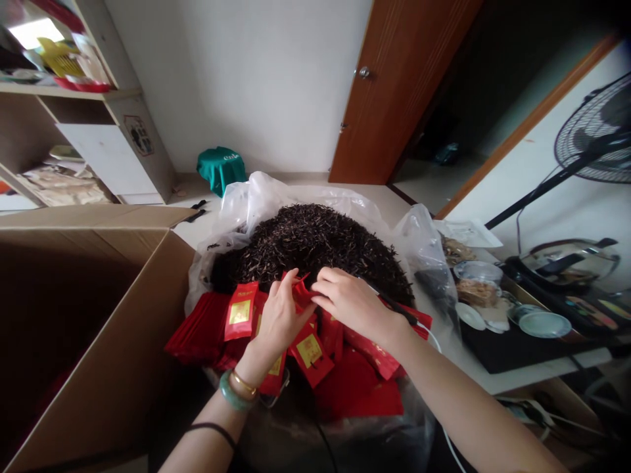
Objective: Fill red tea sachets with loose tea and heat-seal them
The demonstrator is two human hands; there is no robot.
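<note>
Red and glossy, a small packet [300, 287] sits at the middle of the frame, its mouth up, between the person's two hands. The left hand [280, 316] reaches in from the lower left, its fingers grasping the packet's left side, with the thumb stretched toward the right. The right hand [340, 294] comes from the lower right, its bent fingers pinching the packet's right edge. On the left wrist are a green bangle [233, 392], a gold bracelet [244, 384] and a black band [211, 427].

Just beyond the fingers, a heap of dark dried leaves [320, 240] fills a clear plastic bag [241, 203]. More red packets [203, 326] lie below and around the hands, several with gold labels, spreading from centre left to lower centre. A dark tool [401, 312] with a white cord [436, 341] lies partly behind the right forearm.

An open cardboard box [133, 328] takes up the lower left. At the right of the frame, a worktop [547, 372] carries a bowl [545, 325] and a glass lid [555, 253]. A black fan [599, 131] stands at the upper right, and a brown door [394, 92] at top centre.
</note>
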